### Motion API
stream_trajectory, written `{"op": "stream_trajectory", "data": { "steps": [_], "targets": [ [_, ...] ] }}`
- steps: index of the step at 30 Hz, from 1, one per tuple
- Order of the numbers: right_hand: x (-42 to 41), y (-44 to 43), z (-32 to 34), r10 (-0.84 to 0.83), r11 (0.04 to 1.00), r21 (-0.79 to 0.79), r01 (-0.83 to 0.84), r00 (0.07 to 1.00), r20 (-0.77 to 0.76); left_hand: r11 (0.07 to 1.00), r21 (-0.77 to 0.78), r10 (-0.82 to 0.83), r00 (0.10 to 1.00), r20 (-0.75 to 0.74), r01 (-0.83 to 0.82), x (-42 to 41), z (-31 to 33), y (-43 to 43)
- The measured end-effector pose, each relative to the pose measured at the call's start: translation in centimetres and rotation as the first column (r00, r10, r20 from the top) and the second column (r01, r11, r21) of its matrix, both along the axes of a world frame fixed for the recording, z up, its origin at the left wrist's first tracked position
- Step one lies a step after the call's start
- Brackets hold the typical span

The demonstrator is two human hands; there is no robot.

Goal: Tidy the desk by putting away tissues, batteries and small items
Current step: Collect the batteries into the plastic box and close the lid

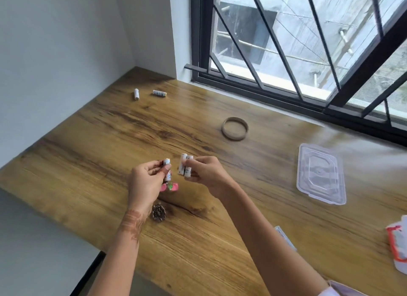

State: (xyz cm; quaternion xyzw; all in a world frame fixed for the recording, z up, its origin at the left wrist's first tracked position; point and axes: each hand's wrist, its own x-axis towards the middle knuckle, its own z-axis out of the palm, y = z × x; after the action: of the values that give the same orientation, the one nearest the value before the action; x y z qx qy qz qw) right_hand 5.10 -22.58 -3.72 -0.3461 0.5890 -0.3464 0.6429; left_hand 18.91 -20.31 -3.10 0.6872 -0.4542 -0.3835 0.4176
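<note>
My left hand [146, 181] pinches a white battery [167, 171] upright above the wooden desk [220, 218]. Close beside it, my right hand [206, 174] grips two white batteries [185, 166] side by side. Two more white batteries lie far back on the left, one [136, 94] near the wall and the other [159, 93] just right of it. Under my hands lies a small pink and green item [169, 187]. A small brown patterned object [158, 212] sits by my left wrist.
A clear plastic lid [320, 174] lies at the right. A brown ring [234, 128] rests near the barred window [308, 42]. A white and red packet [398, 245] shows at the right edge. A flat pale item [285, 237] peeks out behind my right forearm. The wall borders the desk's left side.
</note>
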Motion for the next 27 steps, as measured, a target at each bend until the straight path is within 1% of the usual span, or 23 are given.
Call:
{"op": "stream_trajectory", "data": {
  "steps": [2,3,5,11,13,17,19,21,22,24,25,27],
  "targets": [
    [-1.9,1.2,0.5,-0.056,0.998,0.048,0.05,0.991,0.125,0.999,0.038,-0.031,0.993,-0.117,0.036,-1.9,0.1,0.4],
    [-2.8,1.8,0.7,-0.079,0.996,0.058,0.071,0.986,0.144,0.998,0.053,-0.036,0.986,-0.162,0.045,-2.8,0.0,0.5],
    [-4.6,3.2,1.0,-0.116,0.992,0.056,0.11,0.986,0.12,0.995,0.062,-0.062,0.973,-0.222,0.078,-4.9,-0.1,0.8],
    [-10.5,7.6,1.9,-0.285,0.958,-0.022,0.287,0.956,0.076,0.954,0.075,-0.255,0.918,-0.303,0.29,-12.3,0.2,2.6],
    [-12.8,9.3,2.5,-0.335,0.939,-0.053,0.339,0.94,0.068,0.928,0.069,-0.333,0.898,-0.288,0.366,-15.0,0.6,3.5],
    [-17.5,12.7,3.8,-0.408,0.902,-0.134,0.409,0.912,0.037,0.879,-0.001,-0.472,0.869,-0.146,0.477,-20.6,1.4,6.0],
    [-20.2,14.4,4.3,-0.446,0.884,-0.155,0.442,0.895,0.008,0.84,-0.001,-0.537,0.831,-0.149,0.543,-23.2,1.7,7.2],
    [-23.2,16.4,4.8,-0.482,0.863,-0.169,0.475,0.876,-0.002,0.79,-0.009,-0.605,0.776,-0.179,0.614,-26.0,2.0,8.6],
    [-24.7,17.4,5.0,-0.5,0.853,-0.175,0.493,0.866,0.002,0.763,-0.025,-0.639,0.75,-0.169,0.645,-27.3,2.2,9.4],
    [-27.7,19.4,5.4,-0.545,0.824,-0.173,0.539,0.838,0.017,0.692,-0.055,-0.72,0.684,-0.117,0.72,-29.4,2.5,10.8],
    [-29.2,20.4,5.7,-0.57,0.809,-0.167,0.564,0.821,0.012,0.642,-0.062,-0.766,0.636,-0.092,0.764,-30.5,2.5,11.6],
    [-32.5,22.4,5.8,-0.597,0.796,-0.165,0.583,0.801,-0.053,0.537,-0.052,-0.843,0.538,0.014,0.842,-32.4,2.4,13.0]
  ]
}}
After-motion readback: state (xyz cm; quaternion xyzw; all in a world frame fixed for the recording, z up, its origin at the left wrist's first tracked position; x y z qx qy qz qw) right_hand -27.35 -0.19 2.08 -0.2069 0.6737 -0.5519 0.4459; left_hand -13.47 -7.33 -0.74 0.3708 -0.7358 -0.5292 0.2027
